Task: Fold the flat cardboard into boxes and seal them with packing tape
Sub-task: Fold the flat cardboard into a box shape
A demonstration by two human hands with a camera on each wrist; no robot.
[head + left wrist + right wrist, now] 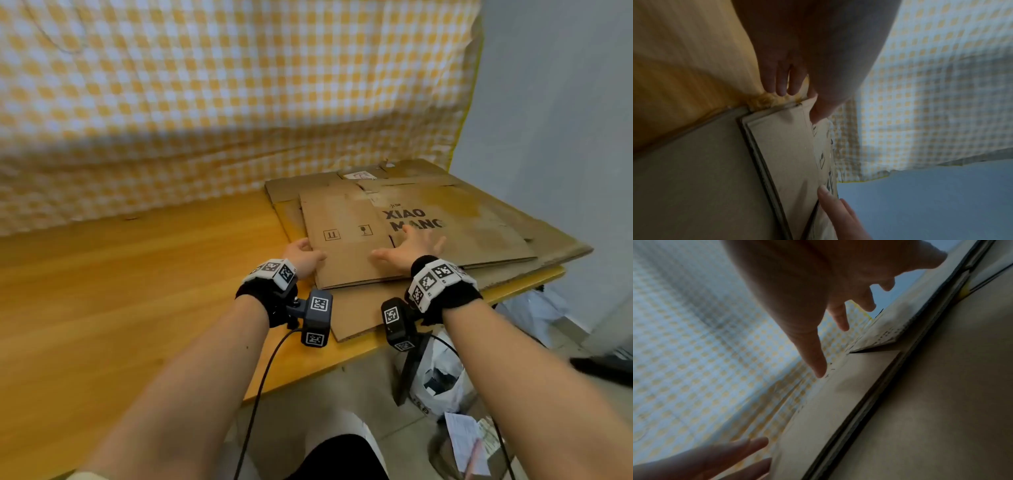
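Note:
A stack of flat cardboard lies on the right part of the wooden table [137, 274]. The top flat cardboard [346, 236] carries small printed handling symbols. My left hand [303, 255] grips its left edge, thumb [818, 112] on top and fingers [781, 87] curled down beside the edge. My right hand [411, 246] hovers with fingers spread over the cardboard's right side; a fingertip [820, 373] is close to the surface. Below lies a larger sheet [462, 219] printed "XIAO MANG". No tape is in view.
A yellow-and-white checked cloth [222, 85] hangs behind the table, and a blue-grey wall [565, 137] stands at the right. The cardboard stack overhangs the table's front right corner. A plastic bag [438, 380] and papers [469, 445] lie on the floor below.

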